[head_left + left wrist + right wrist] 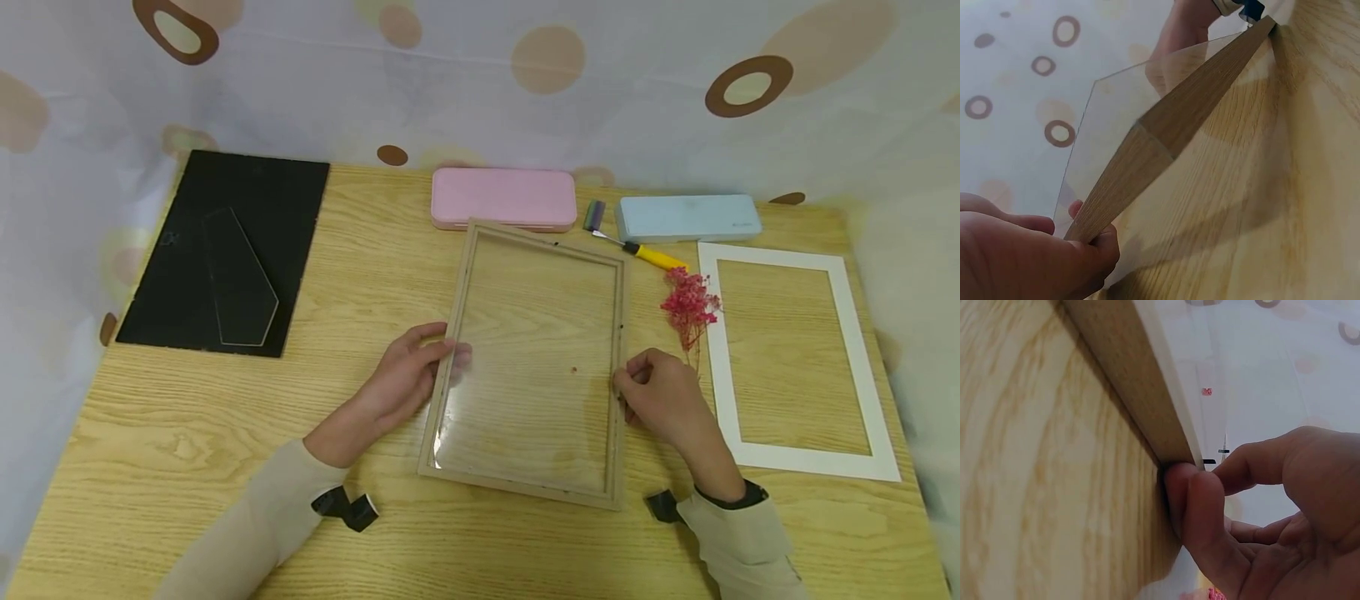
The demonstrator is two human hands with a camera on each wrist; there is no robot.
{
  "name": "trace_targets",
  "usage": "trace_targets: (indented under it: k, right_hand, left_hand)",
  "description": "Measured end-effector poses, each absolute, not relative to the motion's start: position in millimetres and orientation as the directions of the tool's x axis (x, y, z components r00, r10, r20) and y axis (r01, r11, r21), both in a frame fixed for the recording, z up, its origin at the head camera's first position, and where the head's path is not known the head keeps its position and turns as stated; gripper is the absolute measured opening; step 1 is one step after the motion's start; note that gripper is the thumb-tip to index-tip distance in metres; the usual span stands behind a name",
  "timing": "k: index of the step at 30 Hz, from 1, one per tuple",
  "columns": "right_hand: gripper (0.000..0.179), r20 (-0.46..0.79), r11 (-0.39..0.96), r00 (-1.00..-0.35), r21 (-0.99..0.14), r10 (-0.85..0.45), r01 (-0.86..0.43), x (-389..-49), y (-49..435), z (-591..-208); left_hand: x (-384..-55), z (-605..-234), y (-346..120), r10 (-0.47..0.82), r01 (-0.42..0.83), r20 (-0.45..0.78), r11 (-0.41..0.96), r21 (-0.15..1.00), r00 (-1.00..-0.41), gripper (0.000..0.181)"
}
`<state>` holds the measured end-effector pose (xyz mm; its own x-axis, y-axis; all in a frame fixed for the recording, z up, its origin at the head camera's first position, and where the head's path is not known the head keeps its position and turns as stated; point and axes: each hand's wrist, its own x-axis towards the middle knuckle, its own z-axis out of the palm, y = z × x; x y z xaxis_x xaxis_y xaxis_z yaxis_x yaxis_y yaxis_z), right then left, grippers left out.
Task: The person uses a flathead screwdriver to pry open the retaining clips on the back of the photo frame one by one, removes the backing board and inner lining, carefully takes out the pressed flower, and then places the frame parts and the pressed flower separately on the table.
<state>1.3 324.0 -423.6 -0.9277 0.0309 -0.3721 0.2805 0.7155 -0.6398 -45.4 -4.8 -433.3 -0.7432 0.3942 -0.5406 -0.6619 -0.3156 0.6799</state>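
Observation:
A light-brown wooden picture frame [621, 450] is held a little off the table, its left side tilted up. A clear sheet [1107, 109] lies over its opening, its corner showing beyond the frame's corner in the left wrist view. My left hand [405, 375] grips the frame's left side, thumb on top and fingers seen through the clear sheet. At the opposite side, my right hand [663, 392] pinches the frame's edge between thumb and curled fingers. Small black tabs [1209, 461] stick out along the frame's edge. A tiny brown speck [574, 369] shows inside the opening.
A black backing board [172, 258] with a stand lies left. Behind are a pink case [502, 197], a light-blue case [690, 217], a small striped block [594, 215] and a yellow-handled tool [660, 257]. Pink dried flowers [690, 302] and a white mat [817, 461] lie right.

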Motion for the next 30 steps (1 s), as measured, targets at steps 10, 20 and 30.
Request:
trace_targets:
  k: [10, 20, 30]
  right_hand:
    - [0.023, -0.369, 0.716, -0.929, -0.640, 0.031, 0.278, 1.3, 323.7, -424.5]
    - [0.023, -0.367, 0.711, -0.930, -0.644, 0.034, 0.280, 2.1, 323.5, -424.5]
    - [0.020, -0.372, 0.696, -0.928, -0.659, 0.026, 0.284, 0.6, 325.8, -424.1]
  left_hand:
    - [-41.8, -437.1, -4.6, 0.379, -0.595, -0.472, -0.347, 0.725, -0.796, 0.049]
    - [-37.7, -441.3, -2.4, 0.377, -0.539, -0.424, -0.287, 0.792, -0.824, 0.020]
    - [-35.7, -441.1, -2.8, 0.303, -0.281, -0.276, 0.028, 0.959, -0.912, 0.029]
